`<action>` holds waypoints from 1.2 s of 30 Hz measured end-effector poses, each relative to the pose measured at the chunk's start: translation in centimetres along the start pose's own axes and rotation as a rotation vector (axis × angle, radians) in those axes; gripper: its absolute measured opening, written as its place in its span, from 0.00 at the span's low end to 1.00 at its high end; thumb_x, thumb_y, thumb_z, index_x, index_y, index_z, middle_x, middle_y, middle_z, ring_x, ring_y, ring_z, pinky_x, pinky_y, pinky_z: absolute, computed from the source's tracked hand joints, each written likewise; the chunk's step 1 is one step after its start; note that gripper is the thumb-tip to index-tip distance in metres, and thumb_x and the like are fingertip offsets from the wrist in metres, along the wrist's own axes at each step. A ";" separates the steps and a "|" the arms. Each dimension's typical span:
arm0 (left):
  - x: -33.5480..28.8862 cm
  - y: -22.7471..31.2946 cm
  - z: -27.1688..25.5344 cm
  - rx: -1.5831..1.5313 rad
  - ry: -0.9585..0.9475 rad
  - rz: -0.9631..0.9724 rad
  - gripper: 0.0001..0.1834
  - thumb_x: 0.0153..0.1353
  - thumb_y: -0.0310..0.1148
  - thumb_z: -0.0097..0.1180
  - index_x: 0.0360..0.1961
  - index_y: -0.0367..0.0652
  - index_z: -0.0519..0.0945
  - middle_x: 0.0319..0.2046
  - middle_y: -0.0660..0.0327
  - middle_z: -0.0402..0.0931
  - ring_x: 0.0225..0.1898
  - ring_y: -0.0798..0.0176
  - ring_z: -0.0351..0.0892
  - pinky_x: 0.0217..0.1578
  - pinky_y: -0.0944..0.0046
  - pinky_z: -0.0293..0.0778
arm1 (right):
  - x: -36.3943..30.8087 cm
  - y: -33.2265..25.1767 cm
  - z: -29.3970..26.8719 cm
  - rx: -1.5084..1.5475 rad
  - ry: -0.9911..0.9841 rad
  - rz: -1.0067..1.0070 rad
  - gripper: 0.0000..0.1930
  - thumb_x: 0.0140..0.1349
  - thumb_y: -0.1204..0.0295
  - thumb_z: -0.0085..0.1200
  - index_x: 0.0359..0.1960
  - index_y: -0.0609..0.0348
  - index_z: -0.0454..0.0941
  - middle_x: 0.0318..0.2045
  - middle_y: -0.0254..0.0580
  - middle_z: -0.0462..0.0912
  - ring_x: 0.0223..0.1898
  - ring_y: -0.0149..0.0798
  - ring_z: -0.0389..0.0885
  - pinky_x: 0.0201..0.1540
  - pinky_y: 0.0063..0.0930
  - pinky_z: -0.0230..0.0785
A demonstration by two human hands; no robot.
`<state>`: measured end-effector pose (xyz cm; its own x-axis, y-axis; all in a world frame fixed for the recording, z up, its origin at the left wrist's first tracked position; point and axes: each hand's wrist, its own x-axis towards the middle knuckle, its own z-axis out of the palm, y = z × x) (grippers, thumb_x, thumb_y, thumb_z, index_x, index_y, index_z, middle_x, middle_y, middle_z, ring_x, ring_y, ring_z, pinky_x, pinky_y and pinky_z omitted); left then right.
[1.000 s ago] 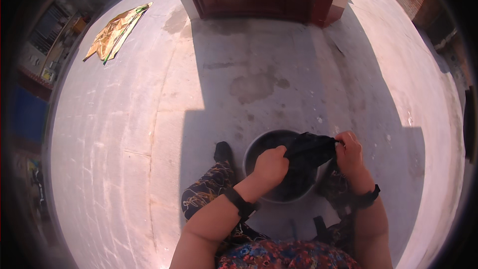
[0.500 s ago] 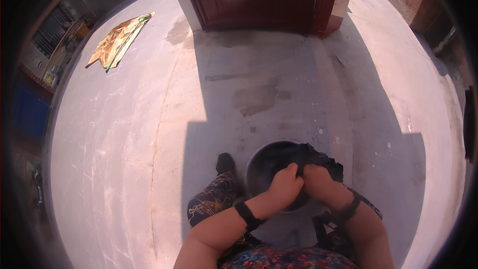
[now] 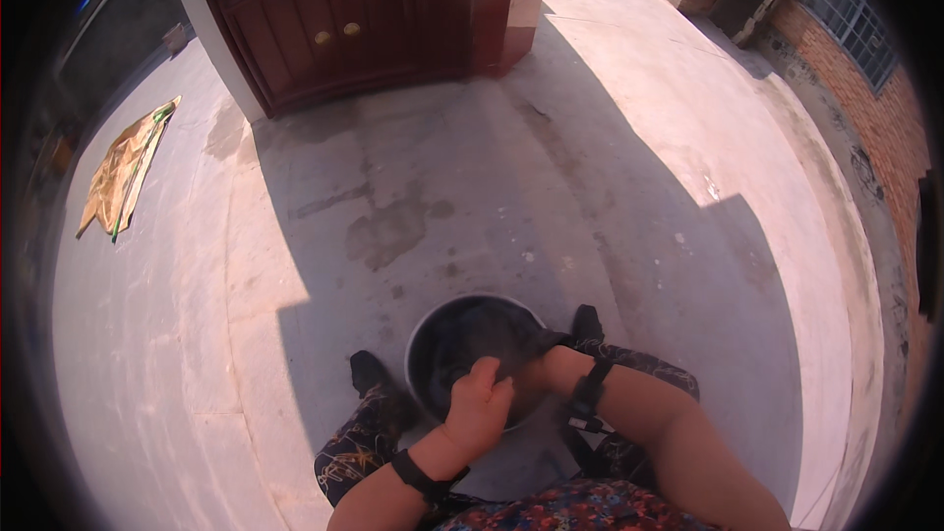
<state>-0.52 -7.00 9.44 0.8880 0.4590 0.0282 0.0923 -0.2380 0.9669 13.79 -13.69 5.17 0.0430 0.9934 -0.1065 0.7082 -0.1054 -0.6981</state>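
Between my feet stands a round basin with a pale rim (image 3: 411,359) and a dark inside. A black cloth (image 3: 543,338) lies in it and bunches up at its right side, against my right hand. Over the basin's near part, my left hand (image 3: 478,407) is closed in a fist, gripping the cloth, whose folds merge with the dark basin. Low inside the right half of the basin is my right hand (image 3: 532,380), touching the cloth. Its fingers are blurred and partly hidden behind my left hand.
My shoes (image 3: 368,372) flank the basin on the concrete floor (image 3: 413,177). Ahead is a dark red double door (image 3: 354,59). A gold-coloured sheet (image 3: 126,172) with a green edge lies at the far left. A brick wall (image 3: 875,128) with a barred window runs along the right.
The view has swung right. My hands, earlier together with the bunched black cloth held up at the basin's right rim, have come apart slightly. My right hand and the cloth are lower in the basin.
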 end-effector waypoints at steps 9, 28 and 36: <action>-0.1 -0.6 -0.1 0.018 -0.008 -0.024 0.10 0.59 0.26 0.52 0.42 0.34 0.74 0.20 0.62 0.75 0.19 0.73 0.73 0.20 0.70 0.69 | -1.8 -0.8 -1.0 0.023 -0.066 0.069 0.12 0.52 0.75 0.49 0.38 0.64 0.75 0.32 0.55 0.81 0.33 0.55 0.80 0.35 0.42 0.73; 3.5 0.3 -5.0 0.618 0.012 -0.189 0.07 0.54 0.28 0.49 0.32 0.37 0.68 0.24 0.41 0.76 0.31 0.35 0.75 0.32 0.40 0.69 | -4.8 -5.9 -11.2 1.329 0.564 0.004 0.10 0.60 0.79 0.51 0.44 0.66 0.73 0.36 0.37 0.80 0.39 0.27 0.78 0.43 0.24 0.71; 3.8 1.0 -4.2 0.429 0.235 -0.004 0.20 0.53 0.27 0.56 0.47 0.34 0.69 0.30 0.48 0.76 0.30 0.51 0.78 0.33 0.57 0.74 | -4.2 -5.0 -10.1 0.834 0.602 0.174 0.08 0.56 0.84 0.50 0.38 0.64 0.76 0.33 0.30 0.78 0.35 0.22 0.73 0.40 0.16 0.68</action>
<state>1.03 -1.95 11.53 0.7661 0.6296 0.1290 0.3167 -0.5445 0.7767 17.19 -16.87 16.23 0.6040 0.7959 -0.0415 -0.0428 -0.0196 -0.9989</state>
